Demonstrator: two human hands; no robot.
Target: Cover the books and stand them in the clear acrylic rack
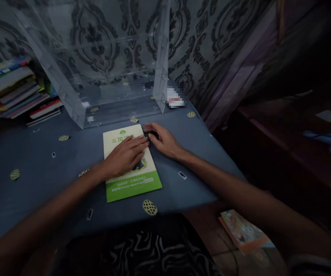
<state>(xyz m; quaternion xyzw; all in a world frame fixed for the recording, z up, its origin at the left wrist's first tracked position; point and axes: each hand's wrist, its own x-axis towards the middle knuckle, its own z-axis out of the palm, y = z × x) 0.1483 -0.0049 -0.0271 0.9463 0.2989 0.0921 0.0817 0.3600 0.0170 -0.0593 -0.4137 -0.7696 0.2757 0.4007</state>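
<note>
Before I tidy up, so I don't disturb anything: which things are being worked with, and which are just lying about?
In use:
green-and-white book, under the left hand, right hand beside it

Apparently just lying about:
piled books
clear stand
pixelated white item
orange-edged booklet, lower right

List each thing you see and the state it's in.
Green-and-white book: closed, lying flat
Left hand: palm down on the book
Right hand: open, fingers bent, beside the book
Clear plastic rack: standing upright
Book pile: closed books, stacked unevenly
Blue tablecloth: spread out
</note>
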